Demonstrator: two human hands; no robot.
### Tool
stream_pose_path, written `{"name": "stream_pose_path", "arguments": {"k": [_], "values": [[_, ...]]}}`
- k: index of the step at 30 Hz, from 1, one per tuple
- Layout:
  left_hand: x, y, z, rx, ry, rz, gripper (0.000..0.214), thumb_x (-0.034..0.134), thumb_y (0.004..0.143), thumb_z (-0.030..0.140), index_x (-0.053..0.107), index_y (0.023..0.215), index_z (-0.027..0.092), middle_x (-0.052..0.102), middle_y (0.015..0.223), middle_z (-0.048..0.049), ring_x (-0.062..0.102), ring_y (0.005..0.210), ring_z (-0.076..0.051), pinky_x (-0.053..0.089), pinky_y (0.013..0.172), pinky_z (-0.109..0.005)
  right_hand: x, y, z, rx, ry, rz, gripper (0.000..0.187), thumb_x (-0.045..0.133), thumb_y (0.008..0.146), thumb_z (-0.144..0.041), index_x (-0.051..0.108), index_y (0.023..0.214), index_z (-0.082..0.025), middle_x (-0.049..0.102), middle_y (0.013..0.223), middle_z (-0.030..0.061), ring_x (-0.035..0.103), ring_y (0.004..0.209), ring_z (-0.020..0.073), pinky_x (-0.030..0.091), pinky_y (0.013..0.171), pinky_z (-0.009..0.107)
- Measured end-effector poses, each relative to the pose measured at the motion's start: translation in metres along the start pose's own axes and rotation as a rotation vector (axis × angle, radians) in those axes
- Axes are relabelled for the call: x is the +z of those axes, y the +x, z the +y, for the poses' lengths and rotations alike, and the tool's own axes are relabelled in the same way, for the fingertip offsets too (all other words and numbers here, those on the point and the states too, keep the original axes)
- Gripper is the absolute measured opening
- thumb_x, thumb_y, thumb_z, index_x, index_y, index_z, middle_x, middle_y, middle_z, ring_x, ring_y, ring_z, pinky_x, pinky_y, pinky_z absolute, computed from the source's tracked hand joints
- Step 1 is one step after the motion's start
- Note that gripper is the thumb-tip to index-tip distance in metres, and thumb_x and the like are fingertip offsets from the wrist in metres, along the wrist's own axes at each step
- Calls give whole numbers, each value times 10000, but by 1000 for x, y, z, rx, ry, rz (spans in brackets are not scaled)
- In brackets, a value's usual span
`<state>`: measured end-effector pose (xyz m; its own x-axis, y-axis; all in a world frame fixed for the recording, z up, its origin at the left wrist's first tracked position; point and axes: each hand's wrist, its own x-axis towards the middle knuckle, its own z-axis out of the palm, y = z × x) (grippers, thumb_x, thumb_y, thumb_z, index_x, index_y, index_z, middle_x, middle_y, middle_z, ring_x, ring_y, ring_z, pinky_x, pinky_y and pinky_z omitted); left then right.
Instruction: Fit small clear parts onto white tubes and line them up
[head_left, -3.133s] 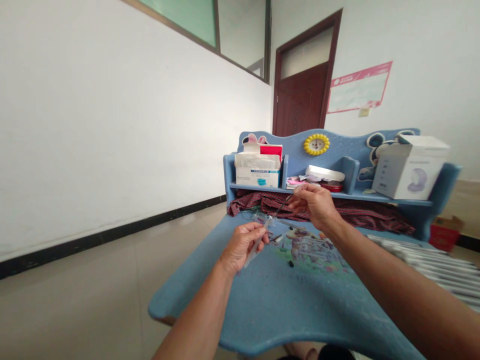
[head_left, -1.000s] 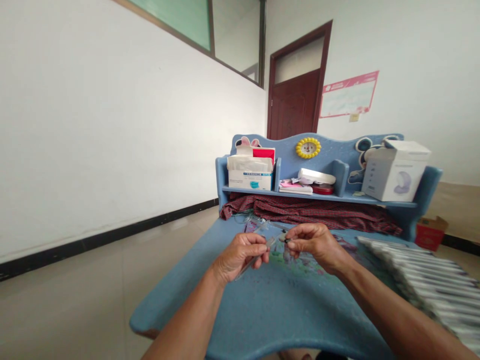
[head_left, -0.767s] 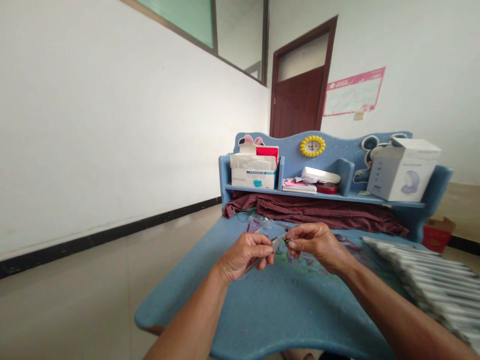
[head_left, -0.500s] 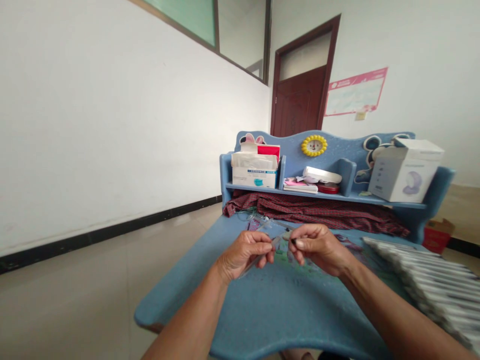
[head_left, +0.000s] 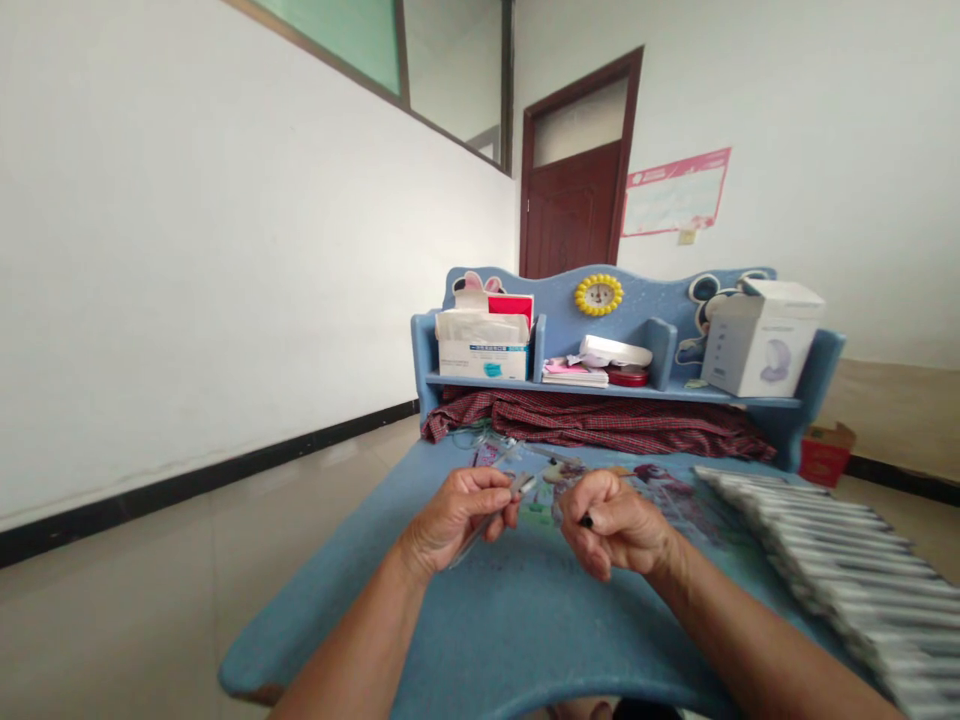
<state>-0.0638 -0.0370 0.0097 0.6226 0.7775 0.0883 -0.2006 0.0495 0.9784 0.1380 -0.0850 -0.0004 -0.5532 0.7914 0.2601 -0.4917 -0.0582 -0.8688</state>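
Observation:
Above the blue desk [head_left: 480, 620], my left hand [head_left: 463, 515] pinches a thin, clear, stick-like piece [head_left: 524, 484] between thumb and fingers. Its pale end points up to the right, and a clear length trails below the palm. My right hand [head_left: 619, 525] is a short way to the right, closed with thumb on fingers. From it shows the small black end of a slim piece [head_left: 586, 520]; the rest is hidden by the fingers. Behind the hands, several clear strips [head_left: 544, 455] lie on the desk's printed picture.
A pile of slim white-and-grey sticks [head_left: 832, 560] covers the desk's right side. Red checked cloth [head_left: 600, 425] lies under the shelf [head_left: 480, 381], which bears a mask box [head_left: 484, 358], papers [head_left: 576, 377], a red tin [head_left: 628, 376] and a white carton [head_left: 761, 345].
My hands have moved apart, the right one turning with its black-ended piece. The clear piece stays in my left hand. The whole view has shifted slightly, so the desk appears further left.

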Motion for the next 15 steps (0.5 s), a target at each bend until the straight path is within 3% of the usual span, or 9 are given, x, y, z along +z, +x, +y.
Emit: {"name": "stream_pose_path", "arguments": {"k": [15], "values": [[-1,2,0,-3,33,51,187,687,626,249,611,718,104,622,581,-45,477,383,-57,327,397,-162,12,0,13,148,112,-261,244,691,644,-278,641,790,-89,650,608,39,596,448,131,473,397,213]]}}
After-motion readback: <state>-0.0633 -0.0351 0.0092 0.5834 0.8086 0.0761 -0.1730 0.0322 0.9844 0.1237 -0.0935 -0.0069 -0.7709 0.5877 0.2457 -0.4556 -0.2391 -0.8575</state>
